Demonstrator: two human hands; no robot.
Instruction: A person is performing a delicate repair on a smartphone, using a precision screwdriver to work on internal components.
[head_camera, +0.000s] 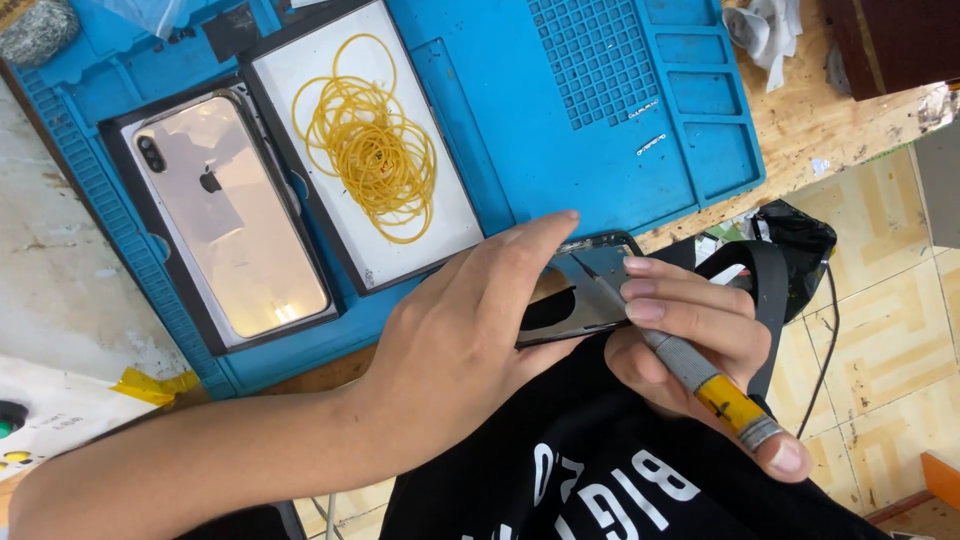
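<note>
The blue mat (560, 150) on the wooden bench (800, 130) looks soft and rubbery, moulded with a grid of little square pockets and a few larger trays along one edge; on it sit two shallow box halves side by side. One holds a phone (230, 205) lying face down, its back glossy and pale gold; the other, a white tray (440, 225), carries a loose tangle of thin yellow rubber bands (370, 140).

Off the near edge of the mat, over the person's dark shirt, the left hand (450, 350) is curled round a flat, dark phone frame (585, 290) with rounded corners and a shiny rim, thumb stretched along its top edge; the frame lies between the two hands. The right hand (690, 345) is closed about a slim screwdriver (680, 360), metal shaft knurled, with a yellow band near the end cap; its tip rests on the frame's inner face, just beside the left thumb.
</note>
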